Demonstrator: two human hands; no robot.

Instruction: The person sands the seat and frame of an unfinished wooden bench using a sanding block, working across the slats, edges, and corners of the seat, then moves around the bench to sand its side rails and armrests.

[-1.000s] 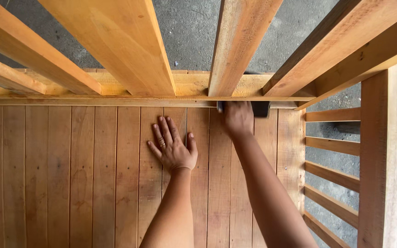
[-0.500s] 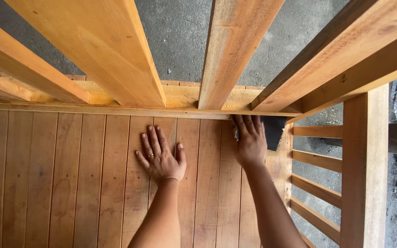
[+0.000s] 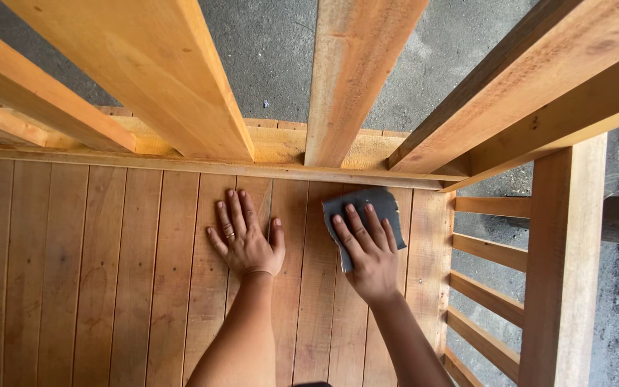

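I look down into a wooden slatted frame onto its plank floor point(image 3: 94, 272). My left hand point(image 3: 246, 240) lies flat on the planks, fingers spread, holding nothing. My right hand point(image 3: 368, 251) presses a dark grey sheet of sandpaper point(image 3: 375, 203) flat against the planks, close to the back rail and the right corner. A ring shows on one finger of my left hand.
Thick wooden bars point(image 3: 159, 79) cross overhead between me and the floor. A corner post point(image 3: 564, 265) and horizontal side slats point(image 3: 488, 251) stand on the right. Grey concrete ground point(image 3: 281, 57) lies beyond the frame.
My right hand with the sandpaper has slid back toward me, away from the back rail. My left hand has stayed flat on the planks.
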